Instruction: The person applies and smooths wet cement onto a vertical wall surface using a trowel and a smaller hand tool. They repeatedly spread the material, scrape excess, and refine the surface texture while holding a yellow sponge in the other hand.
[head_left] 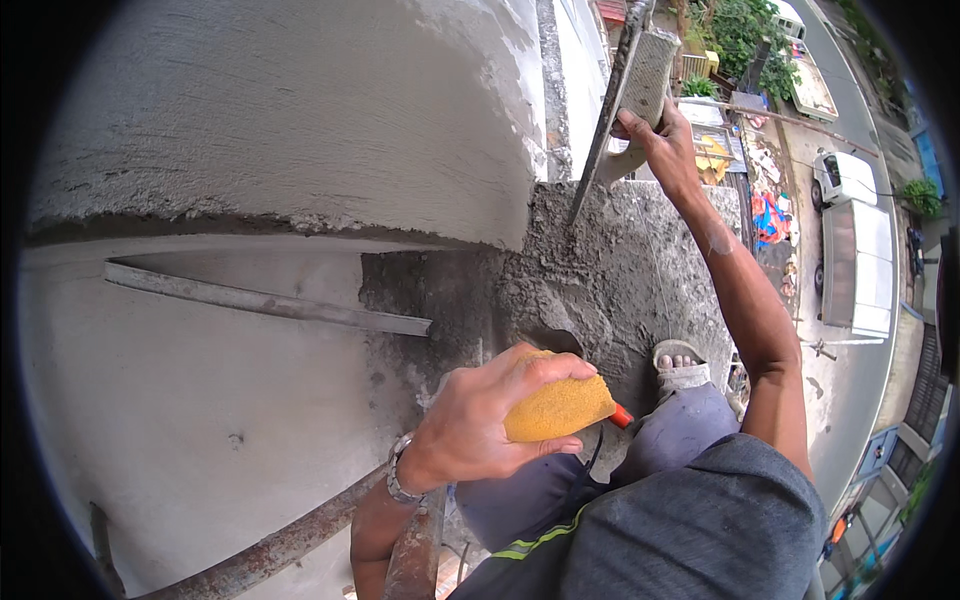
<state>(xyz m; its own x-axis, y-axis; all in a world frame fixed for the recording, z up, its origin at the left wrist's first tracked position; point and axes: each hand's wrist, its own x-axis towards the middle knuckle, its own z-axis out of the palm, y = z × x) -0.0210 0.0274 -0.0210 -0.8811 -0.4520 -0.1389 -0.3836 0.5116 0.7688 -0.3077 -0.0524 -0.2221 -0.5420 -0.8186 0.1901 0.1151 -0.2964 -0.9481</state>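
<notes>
A yellow sponge [556, 408] is gripped in my left hand [478, 412], thumb below and fingers over its top. My left hand is in front of my knees, above the rough wet mortar ledge [610, 250]. Farther ahead and to the right, my outstretched right hand [660, 145] holds a plastering float [648, 75]. The float's long, thin, mortar-smeared edge stands tilted beside the wall corner. Part of the float's handle is hidden by my fingers. A freshly plastered grey wall [300, 110] lies ahead on the left.
A metal strip [270, 302] lies against the pale surface on the left. A rusty pipe [270, 548] crosses the lower left. My sandalled foot [682, 365] rests on the ledge. To the right is a drop to a street with a white truck [860, 262].
</notes>
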